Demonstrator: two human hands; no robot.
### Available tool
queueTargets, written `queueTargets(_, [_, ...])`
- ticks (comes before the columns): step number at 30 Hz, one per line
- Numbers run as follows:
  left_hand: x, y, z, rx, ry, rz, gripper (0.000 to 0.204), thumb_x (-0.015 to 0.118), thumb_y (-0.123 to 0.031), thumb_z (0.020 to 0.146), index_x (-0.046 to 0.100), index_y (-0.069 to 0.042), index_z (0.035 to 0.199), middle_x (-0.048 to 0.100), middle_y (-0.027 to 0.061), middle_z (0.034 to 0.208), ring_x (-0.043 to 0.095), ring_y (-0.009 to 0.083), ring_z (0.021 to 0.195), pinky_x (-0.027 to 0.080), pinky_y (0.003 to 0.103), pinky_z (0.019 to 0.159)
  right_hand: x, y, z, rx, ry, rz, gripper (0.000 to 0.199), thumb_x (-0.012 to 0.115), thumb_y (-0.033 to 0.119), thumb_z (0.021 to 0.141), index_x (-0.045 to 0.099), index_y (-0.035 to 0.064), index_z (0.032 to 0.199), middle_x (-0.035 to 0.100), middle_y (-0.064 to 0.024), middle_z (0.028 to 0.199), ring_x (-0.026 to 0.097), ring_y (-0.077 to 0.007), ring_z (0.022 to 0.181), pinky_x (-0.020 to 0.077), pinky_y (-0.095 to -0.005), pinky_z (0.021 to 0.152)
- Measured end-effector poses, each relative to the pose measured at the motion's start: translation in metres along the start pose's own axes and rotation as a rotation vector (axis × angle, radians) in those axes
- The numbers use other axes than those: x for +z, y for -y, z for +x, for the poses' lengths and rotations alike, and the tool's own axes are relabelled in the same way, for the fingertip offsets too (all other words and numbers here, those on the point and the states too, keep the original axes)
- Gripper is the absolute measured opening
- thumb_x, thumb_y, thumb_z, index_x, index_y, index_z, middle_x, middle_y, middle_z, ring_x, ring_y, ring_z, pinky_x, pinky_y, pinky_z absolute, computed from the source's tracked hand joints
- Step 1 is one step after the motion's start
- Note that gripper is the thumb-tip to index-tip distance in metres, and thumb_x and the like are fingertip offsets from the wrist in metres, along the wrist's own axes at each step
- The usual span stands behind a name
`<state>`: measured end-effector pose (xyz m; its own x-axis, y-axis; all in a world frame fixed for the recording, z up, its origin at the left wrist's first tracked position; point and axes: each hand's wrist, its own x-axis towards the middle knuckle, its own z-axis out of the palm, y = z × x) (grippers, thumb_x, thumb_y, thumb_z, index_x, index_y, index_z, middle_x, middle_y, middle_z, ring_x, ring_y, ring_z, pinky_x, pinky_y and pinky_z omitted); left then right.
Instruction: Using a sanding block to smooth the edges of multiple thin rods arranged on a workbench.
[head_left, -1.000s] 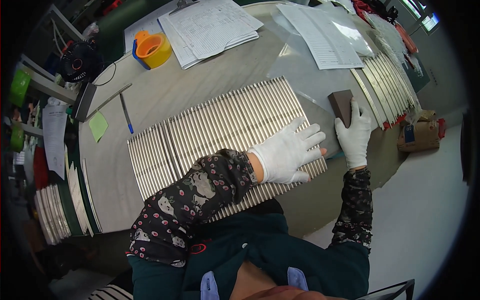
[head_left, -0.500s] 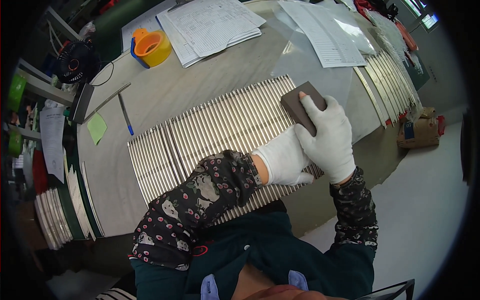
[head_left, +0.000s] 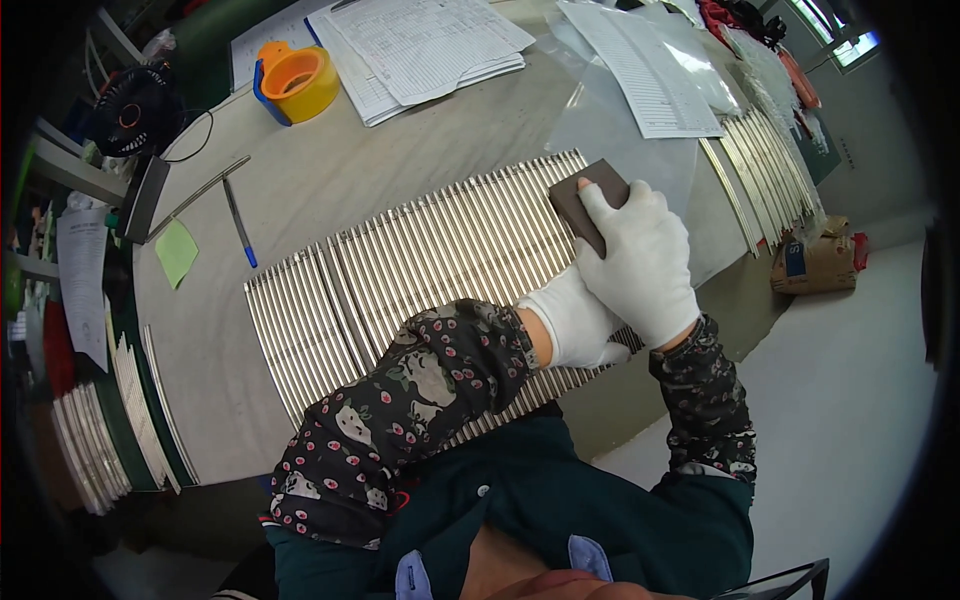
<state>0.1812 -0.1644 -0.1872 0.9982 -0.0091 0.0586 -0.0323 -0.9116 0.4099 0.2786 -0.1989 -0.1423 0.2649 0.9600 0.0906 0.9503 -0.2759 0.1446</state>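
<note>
A long row of thin metal strips [head_left: 420, 270] lies side by side across the grey table [head_left: 300, 180]. My right hand [head_left: 640, 265], in a white glove, presses a dark brown sanding block [head_left: 588, 205] onto the far right end of the strips. My left hand [head_left: 575, 325], also gloved, lies flat on the strips just below it and is partly covered by the right hand. Both forearms wear dark flowered sleeves.
Paper sheets [head_left: 430, 45] and an orange tape dispenser [head_left: 298, 82] lie at the far edge. A blue pen [head_left: 238, 222] and a green sticky note [head_left: 177, 252] sit at left. More metal strips [head_left: 770, 170] lie at right, others [head_left: 95, 450] at lower left. A cardboard box [head_left: 815, 262] stands on the floor.
My right hand came from the table's right edge over my left hand and set the block on the strips, then slid it a little farther up them.
</note>
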Motion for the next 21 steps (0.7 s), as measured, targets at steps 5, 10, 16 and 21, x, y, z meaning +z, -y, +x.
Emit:
queueTargets(5, [0.005, 0.001, -0.001, 0.042, -0.078, -0.046, 0.05, 0.053, -0.049, 0.087, 0.069, -0.002, 0.093, 0.068, 0.0171, 0.097, 0.06, 0.034, 0.101, 0.044, 0.044, 0.095, 0.001, 0.002, 0.007, -0.062, -0.239, 0.114, 0.051, 0.067, 0.025, 0.075, 0.061, 0.013, 0.124, 0.054, -0.0183, 0.093, 0.058, -0.0337, 0.085, 0.0505, -0.0438, 0.071])
queueTargets(10, [0.004, 0.002, -0.001, 0.015, -0.03, -0.015, 0.048, 0.055, -0.049, 0.086, 0.07, -0.004, 0.097, 0.068, 0.0158, 0.097, 0.061, 0.0334, 0.1, 0.044, 0.043, 0.096, 0.008, 0.003, 0.01, -0.083, -0.133, 0.082, 0.05, 0.067, 0.025, 0.075, 0.061, 0.0128, 0.124, 0.054, -0.0179, 0.092, 0.058, -0.0332, 0.084, 0.0507, -0.0432, 0.07])
queueTargets(16, [0.002, 0.001, 0.002, 0.01, 0.026, 0.025, 0.053, 0.056, -0.05, 0.085, 0.067, -0.003, 0.107, 0.064, 0.0169, 0.111, 0.057, 0.0346, 0.11, 0.04, 0.045, 0.101, -0.003, -0.006, 0.003, -0.062, -0.089, 0.09, 0.045, 0.067, 0.023, 0.074, 0.065, 0.0134, 0.118, 0.055, -0.0164, 0.09, 0.058, -0.0325, 0.085, 0.0507, -0.0427, 0.071])
queueTargets(21, [0.005, 0.003, 0.002, 0.127, -0.116, 0.196, 0.066, 0.056, -0.054, 0.085, 0.052, -0.006, 0.131, 0.051, 0.0189, 0.131, 0.04, 0.0348, 0.129, 0.02, 0.051, 0.113, 0.006, -0.052, -0.017, -0.02, -0.274, 0.243, 0.051, 0.067, 0.027, 0.075, 0.063, 0.0133, 0.124, 0.057, -0.0204, 0.1, 0.059, -0.0343, 0.096, 0.0508, -0.0424, 0.081])
